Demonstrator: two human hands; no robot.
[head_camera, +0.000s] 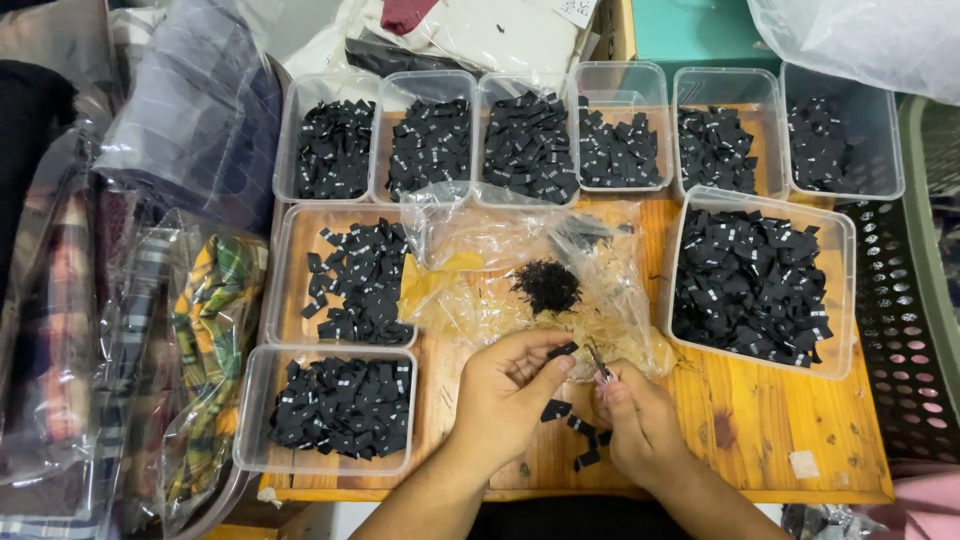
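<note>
The left hand (505, 385) pinches a small black fabric label (561, 350) between thumb and fingertips, near the middle of the wooden table (760, 420). The label's long axis runs roughly left to right, tilted slightly so that its right end points up toward the far side and at the tool beside it. The right hand (632, 420) is closed around a small pair of snips (598, 360) — their tips point toward the far left, nearly touching the label's right end.

Just near of the hands, a few loose black labels (575, 430) lie on the table between the two wrists. Just beyond the hands sits a crumpled clear plastic bag (500, 260) with a small dark heap of thread trimmings (546, 285) on it.

Clear plastic tubs of black labels ring the work area — a row of six (530, 145) along the far edge, two (340, 340) at the left, and a larger tub (755, 280) at the right. Bagged plaid garments (200, 330) are stacked off the table's left side.
</note>
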